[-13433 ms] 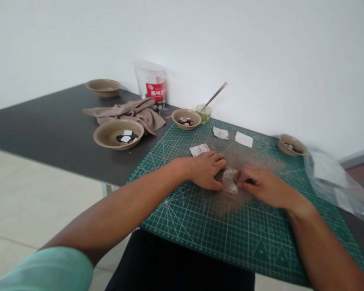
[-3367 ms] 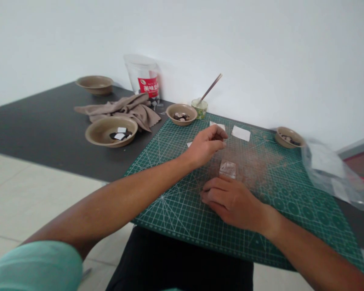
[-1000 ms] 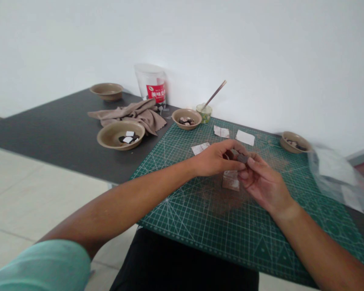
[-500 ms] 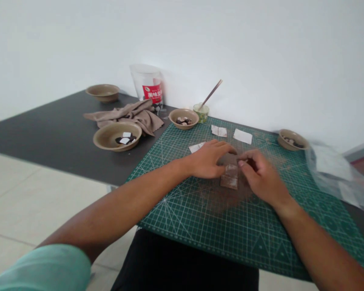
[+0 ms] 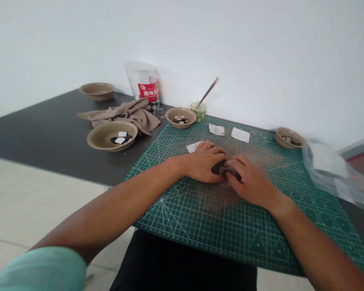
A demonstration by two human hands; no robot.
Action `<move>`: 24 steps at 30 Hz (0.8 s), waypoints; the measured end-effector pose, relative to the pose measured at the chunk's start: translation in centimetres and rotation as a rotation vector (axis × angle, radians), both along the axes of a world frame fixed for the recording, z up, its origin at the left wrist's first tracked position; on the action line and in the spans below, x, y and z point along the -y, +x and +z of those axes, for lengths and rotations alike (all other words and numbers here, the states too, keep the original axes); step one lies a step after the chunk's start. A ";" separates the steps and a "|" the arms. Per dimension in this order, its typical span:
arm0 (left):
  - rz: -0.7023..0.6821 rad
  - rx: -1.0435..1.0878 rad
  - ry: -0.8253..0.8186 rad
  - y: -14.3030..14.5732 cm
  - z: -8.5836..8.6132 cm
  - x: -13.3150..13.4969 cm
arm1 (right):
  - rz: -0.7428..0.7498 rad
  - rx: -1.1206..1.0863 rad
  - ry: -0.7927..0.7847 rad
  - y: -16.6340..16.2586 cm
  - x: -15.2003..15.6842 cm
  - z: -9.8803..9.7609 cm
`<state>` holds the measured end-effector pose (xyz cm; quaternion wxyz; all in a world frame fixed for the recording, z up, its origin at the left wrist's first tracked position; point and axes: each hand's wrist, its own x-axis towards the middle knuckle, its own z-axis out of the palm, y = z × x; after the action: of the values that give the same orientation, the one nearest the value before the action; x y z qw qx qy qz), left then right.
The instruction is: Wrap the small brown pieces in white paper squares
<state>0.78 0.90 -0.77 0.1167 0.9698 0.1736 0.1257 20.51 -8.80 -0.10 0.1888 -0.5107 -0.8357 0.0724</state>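
Observation:
Both of my hands rest close together on the green cutting mat [image 5: 200, 218], over a dusty brown patch. My left hand [image 5: 204, 161] has its fingers curled and presses down on a small sandpaper piece that is almost fully hidden under the hands. My right hand [image 5: 248, 182] pinches a small dark piece [image 5: 222, 170] and holds it against the mat between the two hands. Only a sliver of that dark piece shows.
Loose paper squares [image 5: 240, 134] lie further back on the mat. Tan bowls stand at the left [image 5: 112, 135], behind [image 5: 180, 117], far left [image 5: 97, 91] and right [image 5: 289, 137]. A cup with a stick [image 5: 198, 111], a red-labelled bag [image 5: 144, 85], a brown cloth [image 5: 121, 115] and clear plastic [image 5: 333, 173] surround the mat.
A second ago both hands held the dark piece raised above the sandpaper. They have since come down onto the mat and closed over the sandpaper.

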 end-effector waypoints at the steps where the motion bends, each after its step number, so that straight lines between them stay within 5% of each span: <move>1: 0.008 -0.004 -0.004 0.0 0.1 0.0 | 0.036 -0.011 -0.012 0.1 -0.1 0.1; 19: 0.013 -0.071 -0.003 -0.4 0.0 0.0 | 0.180 0.032 -0.039 1.6 -1.2 0.0; 24: 0.017 -0.072 -0.025 -0.5 0.0 -0.1 | 0.060 0.036 -0.051 2.0 -1.3 0.2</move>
<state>0.25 0.98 -0.81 0.1214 0.9706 0.1876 0.0894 22.53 -7.52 0.10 0.1584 -0.4911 -0.8518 0.0902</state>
